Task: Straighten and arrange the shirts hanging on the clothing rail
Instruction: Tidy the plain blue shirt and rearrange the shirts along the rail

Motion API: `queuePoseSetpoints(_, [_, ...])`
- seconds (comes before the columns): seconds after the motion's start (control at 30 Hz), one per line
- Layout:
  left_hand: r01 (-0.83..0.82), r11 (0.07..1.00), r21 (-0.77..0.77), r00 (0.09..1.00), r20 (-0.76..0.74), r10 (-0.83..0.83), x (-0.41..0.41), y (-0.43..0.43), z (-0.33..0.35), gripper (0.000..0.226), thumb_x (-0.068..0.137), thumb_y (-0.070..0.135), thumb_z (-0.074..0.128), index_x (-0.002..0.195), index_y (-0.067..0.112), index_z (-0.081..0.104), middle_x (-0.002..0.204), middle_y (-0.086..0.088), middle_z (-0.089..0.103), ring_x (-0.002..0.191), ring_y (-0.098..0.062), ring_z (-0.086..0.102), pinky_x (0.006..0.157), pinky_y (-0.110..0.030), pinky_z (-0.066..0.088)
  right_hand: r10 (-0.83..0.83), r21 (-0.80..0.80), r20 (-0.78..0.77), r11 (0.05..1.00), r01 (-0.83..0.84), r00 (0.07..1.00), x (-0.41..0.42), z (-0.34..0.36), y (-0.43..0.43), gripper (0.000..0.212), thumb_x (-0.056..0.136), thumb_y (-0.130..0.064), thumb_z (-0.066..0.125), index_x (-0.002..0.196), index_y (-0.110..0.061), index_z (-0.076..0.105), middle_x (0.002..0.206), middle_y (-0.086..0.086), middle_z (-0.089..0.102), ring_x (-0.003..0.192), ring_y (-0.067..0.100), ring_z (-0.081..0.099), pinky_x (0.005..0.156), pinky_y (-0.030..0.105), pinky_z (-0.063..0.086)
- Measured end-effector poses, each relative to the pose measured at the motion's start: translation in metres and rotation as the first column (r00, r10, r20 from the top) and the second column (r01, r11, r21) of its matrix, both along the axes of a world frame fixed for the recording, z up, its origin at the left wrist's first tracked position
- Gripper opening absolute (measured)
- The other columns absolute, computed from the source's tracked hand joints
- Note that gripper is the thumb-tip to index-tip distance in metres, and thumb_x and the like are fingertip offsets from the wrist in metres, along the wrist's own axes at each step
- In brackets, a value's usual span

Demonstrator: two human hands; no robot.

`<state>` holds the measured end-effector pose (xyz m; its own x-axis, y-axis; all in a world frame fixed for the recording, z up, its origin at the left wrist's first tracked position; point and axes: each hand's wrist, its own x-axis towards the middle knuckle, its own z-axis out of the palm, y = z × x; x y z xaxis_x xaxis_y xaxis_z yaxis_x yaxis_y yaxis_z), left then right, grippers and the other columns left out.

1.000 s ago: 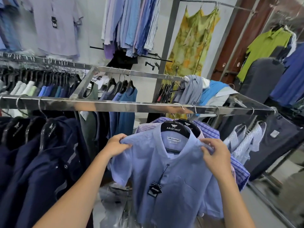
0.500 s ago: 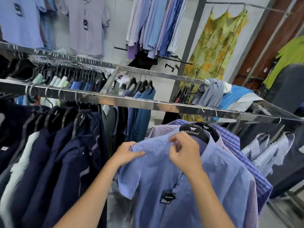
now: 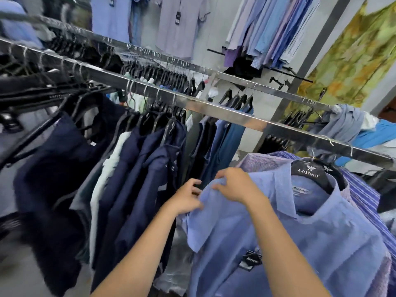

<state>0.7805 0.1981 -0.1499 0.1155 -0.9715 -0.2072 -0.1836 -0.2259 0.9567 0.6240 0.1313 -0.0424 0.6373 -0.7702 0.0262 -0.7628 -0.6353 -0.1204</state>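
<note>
A light blue short-sleeved shirt hangs on a black hanger from the steel clothing rail. My left hand grips the shirt's left shoulder seam from below. Right beside it, my right hand pinches the same shoulder fabric from above. Behind this shirt hang a purple striped shirt and a pink striped one. To the left, several navy shirts crowd the same rail.
A second rail behind carries many black hangers and dark shirts. Pastel shirts hang on the back wall, a yellow-green dress at the right. Loose grey and blue garments lie draped over the rail's right end.
The view has swung left. My right hand has moved from the shirt's collar over to its left shoulder, next to my left hand, which keeps its grip there.
</note>
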Motion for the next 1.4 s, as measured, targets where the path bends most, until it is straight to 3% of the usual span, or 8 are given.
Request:
queuePoseSetpoints(0.17, [-0.178, 0.977, 0.114, 0.921, 0.368, 0.125, -0.004, 0.021, -0.051, 0.061, 0.075, 0.010, 0.072, 0.130, 0.016, 0.047, 0.127, -0.008, 0.047, 0.109, -0.026, 0.056, 0.087, -0.028, 0.048, -0.015, 0.007, 0.038, 1.000, 0.015, 0.999, 0.002, -0.003, 0.006, 0.015, 0.091, -0.036, 0.063, 0.093, -0.023, 0.070, 0.096, 0.002, 0.073, 0.098, 0.027, 0.065, 0.080, 0.034, 0.051])
queuePoseSetpoints(0.5, [-0.538, 0.794, -0.282, 0.787, 0.170, 0.594, -0.012, 0.021, -0.069, 0.008, 0.094, 0.020, 0.064, 0.090, 0.020, 0.071, 0.068, 0.007, 0.065, 0.066, -0.017, 0.060, 0.061, -0.024, 0.046, -0.092, -0.005, 0.071, 0.996, 0.093, 0.993, -0.005, -0.006, 0.009, 0.019, 0.094, -0.037, 0.060, 0.098, -0.023, 0.071, 0.098, 0.001, 0.070, 0.097, 0.025, 0.063, 0.073, 0.030, 0.045])
queuePoseSetpoints(0.63, [-0.696, 0.716, 0.057, 0.710, -0.092, 0.698, -0.009, 0.011, -0.078, 0.023, 0.098, 0.025, 0.057, 0.090, 0.012, 0.074, 0.076, -0.003, 0.069, 0.074, -0.027, 0.062, 0.069, -0.029, 0.046, -0.106, 0.005, 0.067, 0.994, 0.106, 0.992, -0.009, -0.007, 0.009, 0.019, 0.095, -0.035, 0.060, 0.101, -0.023, 0.072, 0.098, 0.000, 0.070, 0.096, 0.024, 0.063, 0.073, 0.030, 0.045])
queuePoseSetpoints(0.8, [-0.553, 0.614, 0.563, 0.209, -0.620, 0.756, -0.001, 0.002, -0.080, 0.028, 0.094, 0.003, 0.038, 0.076, 0.005, 0.060, 0.067, -0.009, 0.062, 0.054, -0.023, 0.058, 0.051, -0.026, 0.047, -0.107, 0.008, 0.090, 0.994, 0.106, 0.990, -0.015, -0.011, 0.009, 0.018, 0.095, -0.037, 0.061, 0.098, -0.023, 0.073, 0.091, -0.002, 0.070, 0.093, 0.022, 0.063, 0.073, 0.031, 0.047])
queuePoseSetpoints(1.03, [-0.441, 0.800, 0.406, 0.454, -0.668, 0.590, 0.000, 0.005, -0.082, 0.015, 0.090, 0.026, 0.068, 0.100, 0.016, 0.069, 0.096, -0.009, 0.070, 0.089, -0.027, 0.067, 0.082, -0.036, 0.054, -0.101, 0.034, 0.116, 0.995, 0.098, 0.988, -0.017, -0.013, 0.009, 0.018, 0.093, -0.041, 0.063, 0.098, -0.028, 0.074, 0.099, -0.005, 0.073, 0.093, 0.019, 0.064, 0.079, 0.034, 0.054])
queuePoseSetpoints(1.17, [-0.602, 0.664, 0.443, 0.400, -0.553, 0.731, -0.001, 0.009, -0.084, 0.024, 0.102, 0.011, 0.048, 0.115, 0.016, 0.068, 0.123, -0.011, 0.067, 0.109, -0.033, 0.066, 0.094, -0.044, 0.055, -0.111, 0.026, 0.114, 0.994, 0.108, 0.987, -0.018, -0.013, 0.011, 0.019, 0.094, -0.041, 0.062, 0.102, -0.027, 0.073, 0.100, -0.002, 0.072, 0.094, 0.021, 0.064, 0.078, 0.034, 0.054])
queuePoseSetpoints(1.3, [-0.357, 0.820, 0.447, 0.550, -0.610, 0.571, -0.005, 0.017, -0.070, 0.049, 0.091, 0.059, 0.061, 0.070, 0.015, 0.066, 0.079, -0.010, 0.072, 0.075, -0.027, 0.067, 0.070, -0.035, 0.053, -0.110, 0.023, 0.111, 0.994, 0.109, 0.988, -0.018, -0.012, 0.012, 0.018, 0.094, -0.040, 0.062, 0.102, -0.027, 0.073, 0.091, -0.002, 0.069, 0.092, 0.022, 0.064, 0.079, 0.035, 0.054])
queuePoseSetpoints(1.4, [-0.332, 0.857, 0.395, 0.778, -0.399, 0.486, -0.010, 0.020, -0.069, 0.025, 0.066, 0.023, 0.077, 0.057, 0.015, 0.055, 0.062, -0.006, 0.058, 0.063, -0.020, 0.054, 0.065, -0.029, 0.043, -0.105, 0.023, 0.116, 0.994, 0.103, 0.988, -0.018, -0.011, 0.012, 0.018, 0.094, -0.038, 0.063, 0.101, -0.025, 0.073, 0.086, -0.004, 0.067, 0.090, 0.022, 0.064, 0.078, 0.034, 0.053])
